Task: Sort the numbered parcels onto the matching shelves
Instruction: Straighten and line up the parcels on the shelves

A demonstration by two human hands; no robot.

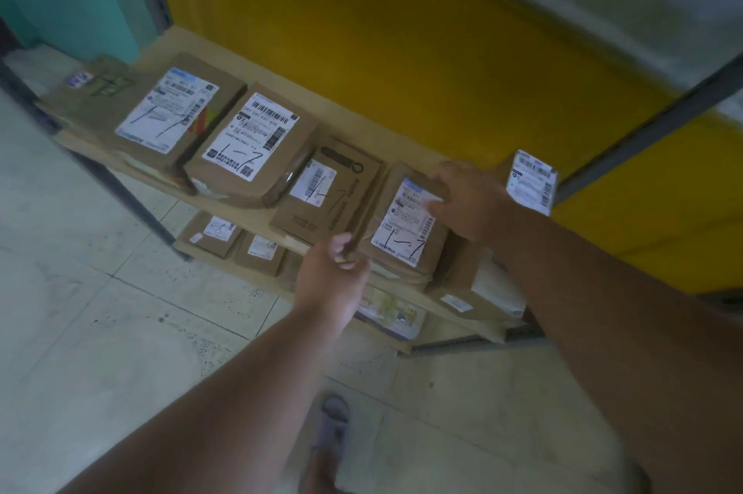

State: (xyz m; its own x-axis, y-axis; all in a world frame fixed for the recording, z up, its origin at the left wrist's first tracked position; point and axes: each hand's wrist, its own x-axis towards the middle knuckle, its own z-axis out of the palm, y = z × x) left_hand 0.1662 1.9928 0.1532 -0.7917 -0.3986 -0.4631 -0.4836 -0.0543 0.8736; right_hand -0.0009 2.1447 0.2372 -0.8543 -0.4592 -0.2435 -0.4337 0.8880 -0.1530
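Fingers [436, 208] press a parcel [406, 226] on the wooden shelf [257, 218] above pale floor tiles [100, 312].

I see a row of parcels lying on the shelf board [169, 47], running from upper left toward centre right of the frame. My left hand [329, 276] grips the near corner of the rightmost parcel [402, 228], my right hand [466, 200] rests on its top. More parcels [233, 240] lie on the lower shelf beneath.

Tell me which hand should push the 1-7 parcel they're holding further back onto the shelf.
Probably left. The left hand grips the parcel at its front corner, so can push. The right hand lies flat on top, steadying.
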